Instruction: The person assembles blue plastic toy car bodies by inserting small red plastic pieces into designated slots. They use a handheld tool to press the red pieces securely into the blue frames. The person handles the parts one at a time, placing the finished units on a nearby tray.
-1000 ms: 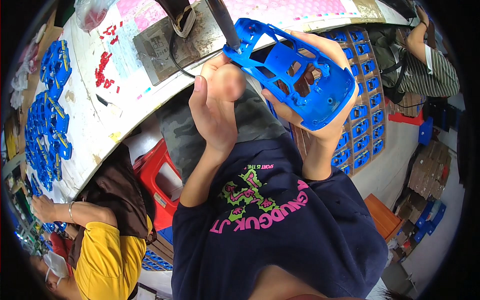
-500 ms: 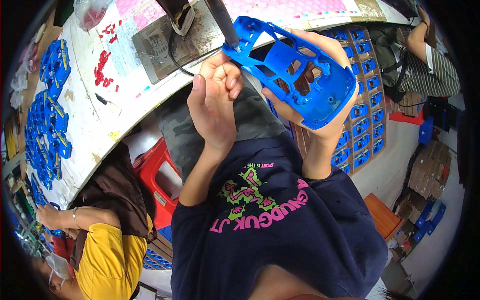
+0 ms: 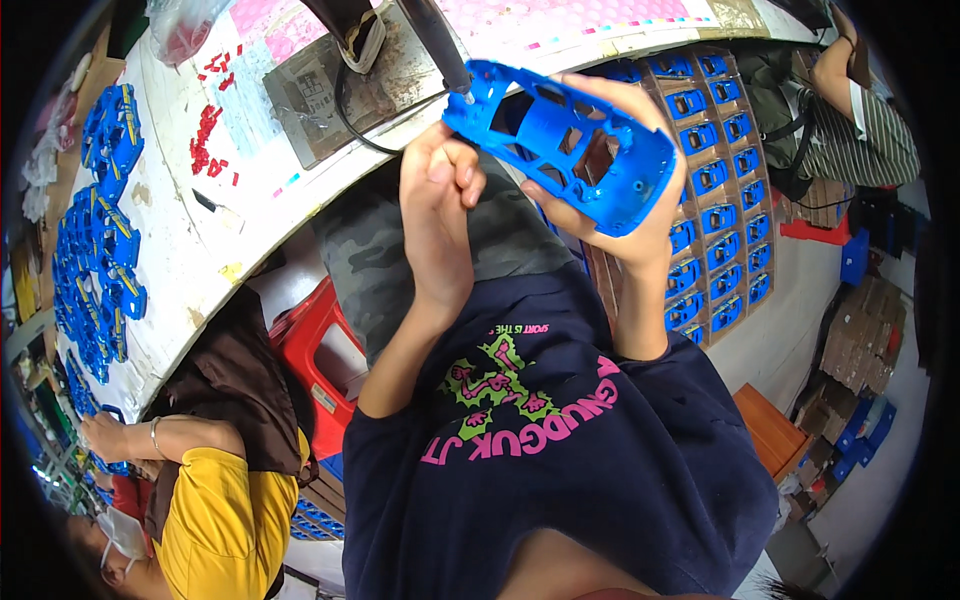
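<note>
A blue plastic toy car body shell (image 3: 548, 122) is tilted in front of me, its hollow inside facing up. My right hand (image 3: 655, 190) grips its wide end, thumb on the near side and fingers round the far side. At the narrow end, my left hand (image 3: 438, 190) has curled fingers, with fingertips against the shell's corner; whether a small part is pinched there is hidden. The tip of a dark rod-shaped tool (image 3: 440, 50) comes down at this same corner, touching or very close to it.
Small red parts (image 3: 205, 140) lie on the white table (image 3: 260, 215) near a metal base plate (image 3: 325, 95). Blue parts (image 3: 95, 230) are heaped at left, beside a co-worker in yellow (image 3: 215, 510). Trays of blue shells (image 3: 715, 180) stand at right, near another person (image 3: 860, 140). A red stool (image 3: 320, 360) is below the table.
The shell's wide end has tipped and moved slightly up and left with my right hand. My left hand has shifted slightly right, and its thumb no longer sticks out to the side.
</note>
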Action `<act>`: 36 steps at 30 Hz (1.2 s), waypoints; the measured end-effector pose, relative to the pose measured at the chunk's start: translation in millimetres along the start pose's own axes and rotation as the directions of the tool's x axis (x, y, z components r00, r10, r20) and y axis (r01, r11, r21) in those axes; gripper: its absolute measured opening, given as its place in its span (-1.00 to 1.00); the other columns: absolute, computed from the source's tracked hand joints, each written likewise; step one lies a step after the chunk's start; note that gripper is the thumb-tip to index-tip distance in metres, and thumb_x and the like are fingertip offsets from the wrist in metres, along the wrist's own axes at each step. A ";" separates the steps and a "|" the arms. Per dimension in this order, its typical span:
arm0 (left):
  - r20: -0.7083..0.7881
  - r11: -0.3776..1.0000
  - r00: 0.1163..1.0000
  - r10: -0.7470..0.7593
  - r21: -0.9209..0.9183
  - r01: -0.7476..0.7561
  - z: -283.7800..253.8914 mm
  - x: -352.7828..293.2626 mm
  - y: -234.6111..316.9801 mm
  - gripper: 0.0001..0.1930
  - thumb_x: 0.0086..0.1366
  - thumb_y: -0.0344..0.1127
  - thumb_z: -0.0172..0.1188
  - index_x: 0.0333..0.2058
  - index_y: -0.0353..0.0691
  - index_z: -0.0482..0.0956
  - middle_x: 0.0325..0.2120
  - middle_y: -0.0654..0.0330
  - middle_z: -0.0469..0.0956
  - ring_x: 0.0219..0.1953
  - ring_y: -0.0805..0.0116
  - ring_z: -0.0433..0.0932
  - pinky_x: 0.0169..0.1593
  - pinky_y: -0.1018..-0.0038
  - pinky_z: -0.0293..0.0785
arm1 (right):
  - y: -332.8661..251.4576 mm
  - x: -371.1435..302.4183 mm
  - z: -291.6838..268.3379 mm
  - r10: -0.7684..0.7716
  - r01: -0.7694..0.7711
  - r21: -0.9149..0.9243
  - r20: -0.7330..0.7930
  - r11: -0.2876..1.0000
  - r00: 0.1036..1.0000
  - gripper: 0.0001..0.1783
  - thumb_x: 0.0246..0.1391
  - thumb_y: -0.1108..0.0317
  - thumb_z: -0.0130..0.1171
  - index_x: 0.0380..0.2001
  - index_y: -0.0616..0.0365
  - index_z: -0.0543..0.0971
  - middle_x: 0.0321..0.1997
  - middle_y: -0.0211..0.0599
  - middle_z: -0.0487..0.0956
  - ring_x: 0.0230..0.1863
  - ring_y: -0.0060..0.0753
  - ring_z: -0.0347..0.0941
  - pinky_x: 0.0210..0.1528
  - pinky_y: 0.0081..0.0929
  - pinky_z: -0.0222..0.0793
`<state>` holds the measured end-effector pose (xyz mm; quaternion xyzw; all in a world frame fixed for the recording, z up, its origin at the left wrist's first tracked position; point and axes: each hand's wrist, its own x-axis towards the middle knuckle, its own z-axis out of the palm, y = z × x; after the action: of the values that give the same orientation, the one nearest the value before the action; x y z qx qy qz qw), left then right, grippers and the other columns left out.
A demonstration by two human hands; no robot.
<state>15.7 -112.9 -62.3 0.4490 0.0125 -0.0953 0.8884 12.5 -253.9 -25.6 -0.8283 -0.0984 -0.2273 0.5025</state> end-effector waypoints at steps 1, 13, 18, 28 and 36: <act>-0.026 1.000 1.000 -0.012 0.022 0.012 0.0 -5.4 -3.1 -0.50 0.10 -0.16 -0.19 -0.10 -0.48 0.17 -0.50 0.28 0.22 -0.44 0.55 0.16 -0.32 0.66 0.10 | 0.6 -7.3 0.0 0.134 -0.135 0.031 0.039 0.990 0.990 -0.38 -0.55 0.31 0.38 -0.27 0.24 0.42 -0.31 -0.21 0.45 -0.28 -0.29 0.42 -0.24 -0.52 0.32; -0.149 0.953 0.988 0.050 0.304 -0.002 -20.8 -69.5 -43.3 -0.56 0.12 -0.42 -0.20 -0.01 -0.39 0.03 -0.14 0.10 0.24 -0.18 0.46 0.25 -0.09 0.55 0.14 | 19.9 -92.5 -14.9 0.413 -0.784 0.615 0.738 -0.087 0.533 0.11 -0.24 -0.43 -0.22 0.11 0.38 -0.08 0.05 0.18 0.17 -0.02 0.20 0.22 -0.15 -0.04 0.30; 0.008 0.846 0.980 0.197 0.504 -0.175 -28.8 -77.9 -36.6 -0.56 0.08 -0.36 -0.14 -0.05 -0.39 0.10 -0.17 0.11 0.26 -0.15 0.44 0.23 -0.09 0.55 0.12 | 28.8 -108.5 -2.5 0.328 -0.797 0.494 0.860 -0.348 0.390 -0.21 0.04 -0.21 -0.48 0.09 0.29 0.03 -0.04 0.08 0.30 -0.17 0.04 0.37 -0.21 -0.17 0.37; 0.097 0.945 0.993 0.061 0.315 -0.089 -6.3 -86.2 9.1 -0.63 0.01 -0.28 -0.03 -0.19 -0.35 0.26 -0.32 0.20 0.27 -0.26 0.46 0.19 -0.14 0.58 0.04 | 31.5 -119.9 7.3 0.291 -0.760 0.620 0.776 -0.194 0.559 -0.28 -0.09 0.00 0.05 -0.04 0.41 0.19 -0.09 -0.12 0.34 -0.04 -0.34 0.28 -0.03 -0.44 0.24; 0.171 0.938 0.966 -0.193 0.320 0.131 0.0 -84.9 32.0 -0.60 -0.01 -0.28 -0.04 -0.18 -0.36 0.25 -0.36 0.22 0.30 -0.28 0.50 0.25 -0.14 0.62 0.09 | 46.9 -123.4 10.7 0.098 -0.706 0.690 0.723 -0.162 0.684 -0.33 -0.11 0.04 0.08 -0.07 0.37 0.23 -0.05 -0.05 0.33 -0.01 -0.28 0.28 0.04 -0.41 0.17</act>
<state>-61.8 -81.0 -27.7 0.5666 -0.0548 -0.2138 0.7939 -74.4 -258.7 -125.3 -0.2415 -0.0533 0.2784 0.9281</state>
